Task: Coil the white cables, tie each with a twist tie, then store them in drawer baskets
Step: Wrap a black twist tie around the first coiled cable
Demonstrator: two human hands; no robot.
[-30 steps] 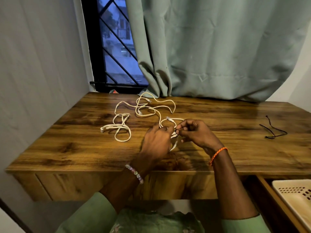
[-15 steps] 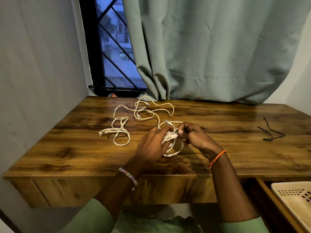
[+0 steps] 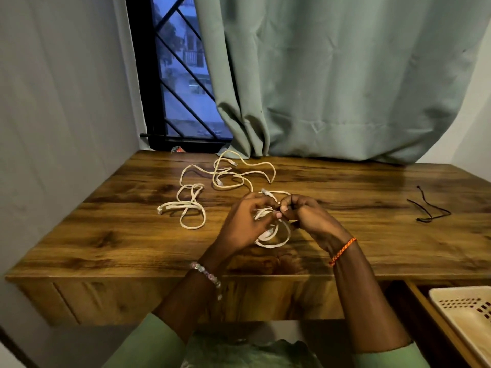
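Holding coiled cable (image 3: 273,236) | between left hand (image 3: 245,224), right hand (image 3: 309,217) grip

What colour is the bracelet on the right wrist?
Orange, a braided cord bracelet, seen clearly in the head view, just behind the right hand.

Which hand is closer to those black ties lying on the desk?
The right hand. It is at mid-desk, pinching the white cable coil, with the black twist ties farther out to its right. The left hand grips the coil from the far side.
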